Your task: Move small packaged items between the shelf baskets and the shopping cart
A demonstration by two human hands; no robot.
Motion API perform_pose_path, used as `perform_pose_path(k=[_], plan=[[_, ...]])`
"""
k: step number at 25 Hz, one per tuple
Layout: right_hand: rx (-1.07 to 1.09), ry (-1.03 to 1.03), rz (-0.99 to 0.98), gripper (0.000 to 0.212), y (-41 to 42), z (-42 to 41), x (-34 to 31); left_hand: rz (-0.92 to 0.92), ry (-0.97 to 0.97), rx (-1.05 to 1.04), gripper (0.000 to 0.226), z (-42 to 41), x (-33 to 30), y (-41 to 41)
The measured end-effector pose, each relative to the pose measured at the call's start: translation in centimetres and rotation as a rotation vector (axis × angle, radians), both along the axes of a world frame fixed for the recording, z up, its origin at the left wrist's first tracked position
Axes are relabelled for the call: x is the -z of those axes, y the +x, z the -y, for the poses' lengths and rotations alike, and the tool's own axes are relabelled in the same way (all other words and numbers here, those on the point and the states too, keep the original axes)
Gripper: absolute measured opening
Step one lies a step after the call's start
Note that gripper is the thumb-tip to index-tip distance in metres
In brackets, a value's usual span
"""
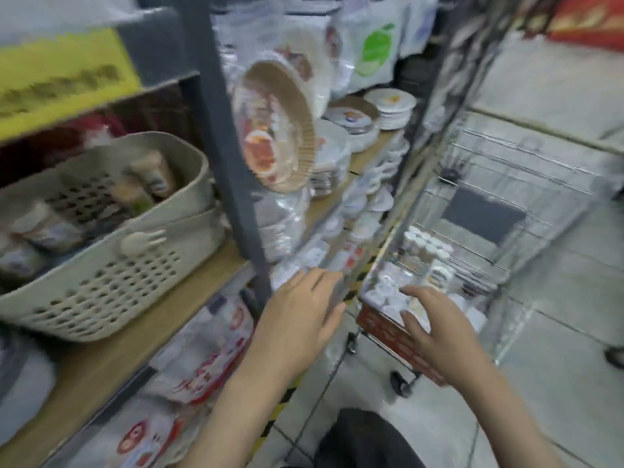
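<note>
A beige perforated basket [135, 285] sits on the wooden shelf at the left and holds several small packaged items [148, 184]. The wire shopping cart [499, 211] stands at the right, with small white-capped packages [425, 248] lying in its near end. My left hand [300, 315] hovers with straight fingers between the shelf post and the cart, holding nothing. My right hand [435, 325] reaches over the cart's red front rim [385, 329] with fingers spread and nothing in it. The whole view is blurred by motion.
A grey shelf post [229, 157] stands between the basket and stacked plates and bowls [354, 136]. Bagged goods [202, 359] fill the lower shelf. Yellow-black tape marks the floor. A foot [614, 356] shows at the right edge.
</note>
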State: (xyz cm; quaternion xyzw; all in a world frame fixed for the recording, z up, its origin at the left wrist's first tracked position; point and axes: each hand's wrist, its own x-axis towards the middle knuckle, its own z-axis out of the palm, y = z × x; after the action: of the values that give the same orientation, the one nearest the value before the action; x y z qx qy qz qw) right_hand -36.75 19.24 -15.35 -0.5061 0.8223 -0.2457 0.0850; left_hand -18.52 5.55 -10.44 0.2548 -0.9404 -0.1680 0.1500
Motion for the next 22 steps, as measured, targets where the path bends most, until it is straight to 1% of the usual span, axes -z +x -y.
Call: perform_pose_path(k=[3, 6, 9, 13, 16, 20, 22], plan=[[0.265, 0.118, 0.156, 0.033, -2.7, -4.9, 2.6, 0.108, 0.211, 0.091, 0.04, -1.2, 3.3, -4.9], [0.364, 0.248, 0.291, 0.034, -5.3, -8.1, 4.7, 0.226, 0.403, 0.093, 0.04, -1.9, 6.8, -8.6], [0.426, 0.292, 0.407, 0.032, -8.4, -9.9, 6.8, 0.315, 0.537, 0.06, 0.038, -1.9, 9.8, -11.7], [0.379, 0.337, 0.455, 0.033, -12.5, -8.9, 9.3, 0.327, 0.637, -0.051, 0.035, -0.8, 12.3, -15.0], [0.352, 0.352, 0.481, 0.035, -14.9, -6.9, 10.1, 0.36, 0.651, -0.084, 0.033, 0.4, 13.3, -16.5], [0.401, 0.339, 0.553, 0.034, -18.7, -5.6, 11.5, 0.41, 0.702, -0.114, 0.028, 2.7, 15.3, -20.3], [0.465, 0.338, 0.608, 0.032, -21.1, -5.8, 12.8, 0.452, 0.711, -0.098, 0.028, 4.0, 16.8, -23.4]])
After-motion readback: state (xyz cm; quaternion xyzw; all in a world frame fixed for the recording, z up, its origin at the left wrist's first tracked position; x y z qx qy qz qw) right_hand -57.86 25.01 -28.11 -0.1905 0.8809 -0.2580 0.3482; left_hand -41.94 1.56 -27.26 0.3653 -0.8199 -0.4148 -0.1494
